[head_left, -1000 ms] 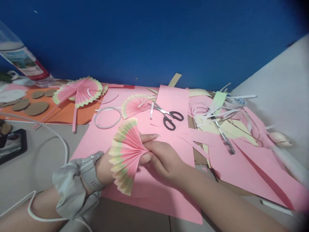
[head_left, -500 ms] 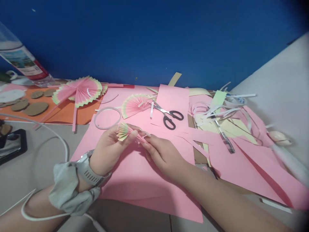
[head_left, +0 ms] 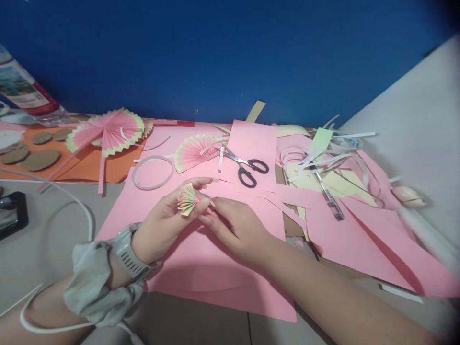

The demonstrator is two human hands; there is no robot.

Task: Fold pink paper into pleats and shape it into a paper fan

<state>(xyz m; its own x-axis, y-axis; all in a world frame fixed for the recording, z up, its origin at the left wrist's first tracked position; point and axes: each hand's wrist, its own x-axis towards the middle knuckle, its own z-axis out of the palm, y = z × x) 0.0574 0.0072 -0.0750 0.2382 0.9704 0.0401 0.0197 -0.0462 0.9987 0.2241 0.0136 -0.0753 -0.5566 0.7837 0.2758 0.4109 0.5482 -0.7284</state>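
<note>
A small pleated fan of pink paper with a yellow-green edge (head_left: 187, 199) is pinched between both hands above pink sheets (head_left: 212, 268). My left hand (head_left: 168, 215) holds it near its fanned edge, index finger raised away. My right hand (head_left: 239, 225) has its thumb and fingers closed on the narrow pink end, which they mostly cover. Behind the hands lie black-handled scissors (head_left: 247, 172), slightly open, beside a larger pleated half-fan (head_left: 196, 151).
At the left are finished-looking pleated fans (head_left: 118, 129), brown discs (head_left: 41, 159), a bottle (head_left: 30, 91), a phone (head_left: 12, 215) and a cable loop (head_left: 153, 172). Paper strips and a pen (head_left: 328, 196) lie right. A blue wall (head_left: 215, 57) stands behind.
The view has shifted slightly, so things appear a little further left and up. My left index finger has lifted off the small fan, whose pleats face more toward the camera.
</note>
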